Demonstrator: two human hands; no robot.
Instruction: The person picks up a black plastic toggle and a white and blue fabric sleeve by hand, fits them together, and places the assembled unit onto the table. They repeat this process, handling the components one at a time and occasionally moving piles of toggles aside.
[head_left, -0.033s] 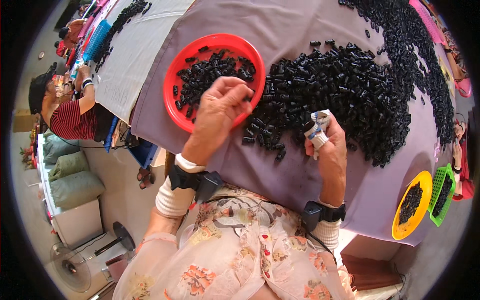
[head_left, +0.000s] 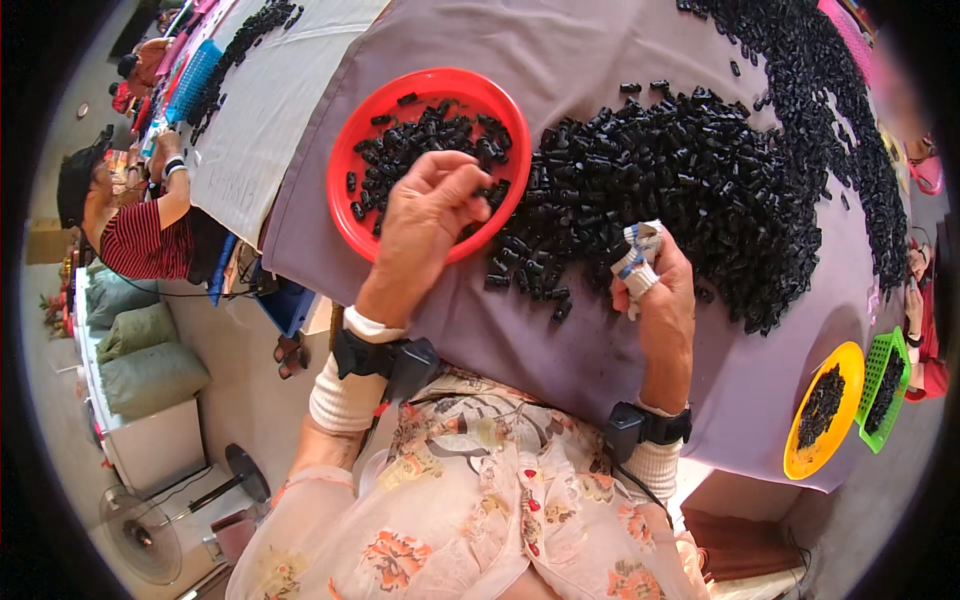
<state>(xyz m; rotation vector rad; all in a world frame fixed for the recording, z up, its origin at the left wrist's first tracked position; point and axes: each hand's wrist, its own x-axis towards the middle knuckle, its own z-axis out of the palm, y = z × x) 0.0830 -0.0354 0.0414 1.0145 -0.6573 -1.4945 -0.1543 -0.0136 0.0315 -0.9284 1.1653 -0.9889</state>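
My left hand (head_left: 432, 210) hovers over the near rim of a red bowl (head_left: 345, 112), its fingers curled with the tips a little apart. I see nothing held in it. Small black cylindrical parts (head_left: 420, 135) lie loose inside the bowl. On the right, my right hand (head_left: 658, 290) pinches a small black part (head_left: 619, 253) between thumb and fingers. White wrapping (head_left: 640, 262) with blue stripes covers those fingertips and partly hides the piece. A large heap of the same black parts (head_left: 660, 180) spreads beyond and between my hands.
A purple-grey cloth (head_left: 480, 320) covers the table. Another heap (head_left: 820, 100) lies at the far right. A yellow plate (head_left: 852, 370) and a green basket (head_left: 872, 425) hold black parts at the right edge. A person in a striped top (head_left: 150, 240) works at the left table.
My left hand has drawn slightly back toward me and its fingertips have loosened. The dark piece at those fingertips no longer shows there. My right hand stays nearly in place.
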